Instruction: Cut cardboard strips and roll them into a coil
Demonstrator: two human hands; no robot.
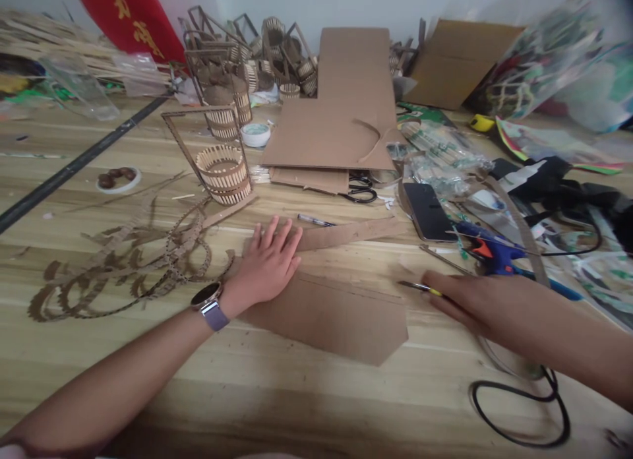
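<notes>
My left hand [267, 261] lies flat with its fingers stretched out, pressing on a brown cardboard piece [336, 317] on the wooden table. A watch with a purple strap sits on that wrist. My right hand [465, 297] is closed round a thin knife with a yellow handle [420, 287], its blade pointing left at the right edge of the cardboard piece. A long cardboard strip [353, 233] lies just beyond my left fingers, and a pen [315, 220] lies above it.
Curved cardboard offcuts [128, 268] spread at the left. A small woven basket in a cardboard frame [222, 172] stands behind them. Large cardboard sheets [341, 109], scissors [361, 194], a phone [428, 210], a blue glue gun [494, 254] and a black cable [519, 406] lie around.
</notes>
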